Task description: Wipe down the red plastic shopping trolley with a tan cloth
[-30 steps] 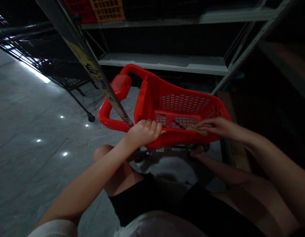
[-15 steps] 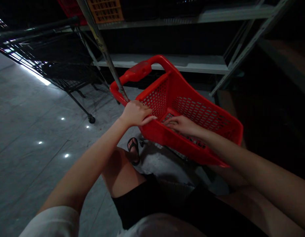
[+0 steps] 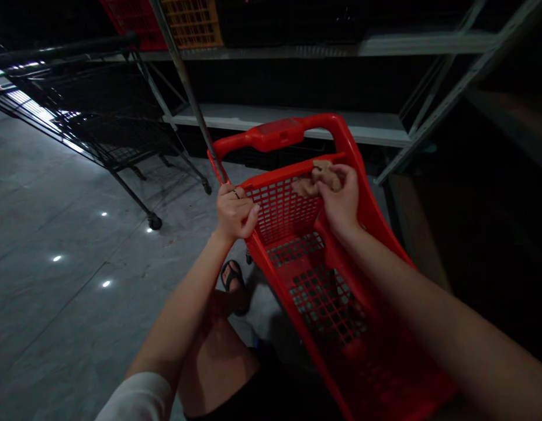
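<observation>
Red basket (image 3: pixel 306 275) tilted over the floor (image 3: pixel 55 327); left hand (image 3: pixel 233 210) clamps its rim corner, right hand (image 3: pixel 341 202) pinches a brown rag (image 3: pixel 317 175) on the mesh wall. Likely light, stiff plastic; rim or handle (image 3: pixel 279 131) grips best.

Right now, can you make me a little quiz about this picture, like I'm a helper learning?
1. True or false: the left hand grips the rim of the red basket.
2. What does the right hand hold against the basket's end wall? A) a cloth B) a bottle C) a brush
3. What colour is the wire cart on the person's left?

Key: 1 true; 2 A; 3 black.
</observation>
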`<state>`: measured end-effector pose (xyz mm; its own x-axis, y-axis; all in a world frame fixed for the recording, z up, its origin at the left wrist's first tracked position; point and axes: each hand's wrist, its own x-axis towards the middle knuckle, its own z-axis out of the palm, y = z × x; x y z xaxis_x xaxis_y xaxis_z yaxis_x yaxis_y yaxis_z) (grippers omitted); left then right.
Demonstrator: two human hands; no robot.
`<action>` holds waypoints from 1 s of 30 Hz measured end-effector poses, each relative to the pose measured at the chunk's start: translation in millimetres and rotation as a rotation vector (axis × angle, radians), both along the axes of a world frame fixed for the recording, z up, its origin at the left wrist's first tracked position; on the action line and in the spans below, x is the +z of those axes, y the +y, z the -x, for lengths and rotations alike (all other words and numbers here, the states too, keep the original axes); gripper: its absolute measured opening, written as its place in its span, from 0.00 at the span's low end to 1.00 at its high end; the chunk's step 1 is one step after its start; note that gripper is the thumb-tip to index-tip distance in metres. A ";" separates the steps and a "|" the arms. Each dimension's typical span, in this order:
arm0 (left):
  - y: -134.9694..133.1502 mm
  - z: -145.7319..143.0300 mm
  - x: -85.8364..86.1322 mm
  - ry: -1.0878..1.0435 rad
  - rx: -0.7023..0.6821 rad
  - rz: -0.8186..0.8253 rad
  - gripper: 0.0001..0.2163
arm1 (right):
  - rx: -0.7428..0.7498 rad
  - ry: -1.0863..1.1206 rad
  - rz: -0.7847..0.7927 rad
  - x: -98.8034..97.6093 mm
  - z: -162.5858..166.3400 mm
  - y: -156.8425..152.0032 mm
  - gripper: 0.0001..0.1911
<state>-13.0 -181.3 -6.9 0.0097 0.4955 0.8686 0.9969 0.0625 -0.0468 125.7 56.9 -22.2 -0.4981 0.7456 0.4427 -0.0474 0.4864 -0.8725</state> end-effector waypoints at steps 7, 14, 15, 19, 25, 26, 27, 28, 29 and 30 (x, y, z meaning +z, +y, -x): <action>-1.1 1.4 10.5 0.002 -0.089 -0.038 0.21 | -0.336 0.080 -0.084 -56.9 57.1 -88.3 0.08; -7.4 -6.7 14.0 0.002 -0.065 -0.022 0.18 | 0.316 0.065 -0.313 -73.9 39.9 -135.9 0.11; -7.5 -7.7 14.0 -0.006 -0.067 -0.028 0.18 | 0.212 0.095 -0.314 -68.9 42.7 -125.0 0.12; -7.5 -8.6 13.7 -0.015 -0.069 -0.039 0.19 | -0.123 0.171 -0.373 -61.2 55.2 -95.9 0.15; -10.1 -6.0 12.2 -0.030 -0.094 -0.026 0.15 | 0.311 -0.030 -0.563 -106.4 39.4 -124.5 0.13; -10.5 -5.4 11.6 -0.034 -0.093 -0.020 0.15 | 0.350 -0.040 -0.566 -107.8 37.5 -125.8 0.13; -10.6 -4.9 11.0 -0.033 -0.082 -0.013 0.16 | 0.353 -0.039 -0.567 -105.1 37.3 -124.7 0.14; -10.5 -4.4 10.3 -0.029 -0.062 -0.003 0.18 | 0.326 -0.026 -0.569 -98.9 39.0 -122.1 0.13; -10.2 -4.0 9.7 -0.022 -0.039 0.006 0.19 | 0.277 -0.007 -0.568 -90.2 42.4 -118.8 0.13; -9.9 -3.7 9.3 -0.013 -0.021 0.010 0.21 | 0.224 0.013 -0.566 -80.7 46.9 -115.8 0.13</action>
